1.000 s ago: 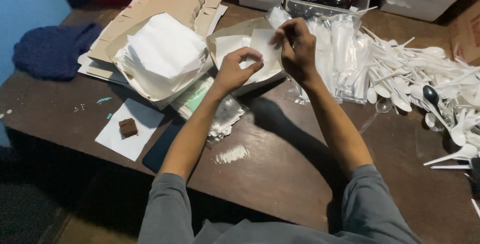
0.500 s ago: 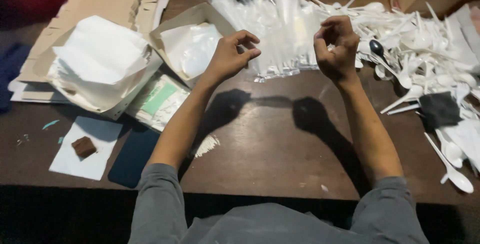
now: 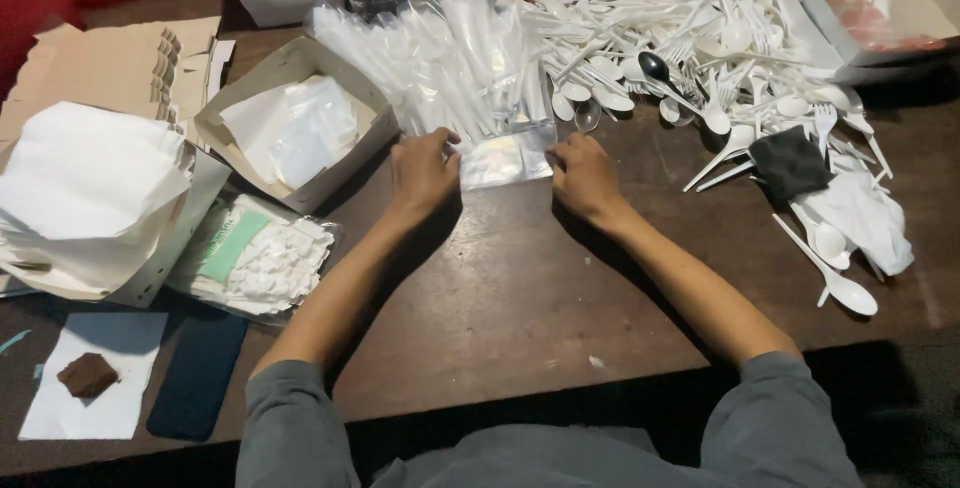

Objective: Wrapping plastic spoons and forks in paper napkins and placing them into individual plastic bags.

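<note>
A small clear plastic bag (image 3: 505,156) lies flat on the brown wooden table (image 3: 520,288), at the near edge of a heap of clear bags (image 3: 440,58). My left hand (image 3: 422,170) presses on the bag's left edge and my right hand (image 3: 583,174) on its right edge, fingers bent down onto it. To the right spreads a pile of white plastic forks and spoons (image 3: 690,58) with one black spoon (image 3: 660,72) among them. Left of my hands stands an open cardboard box (image 3: 290,128) holding folded white sheets.
A stack of white napkins (image 3: 85,183) sits in a box at far left, a packet of white items (image 3: 255,253) beside it. A dark phone (image 3: 198,373) and a paper with a brown piece (image 3: 88,375) lie near the front edge. Black cloth (image 3: 790,160) and boxes at right.
My hands came down from in front of me onto the table and now hold a clear bag flat by its two edges. The view has shifted right and closer.
</note>
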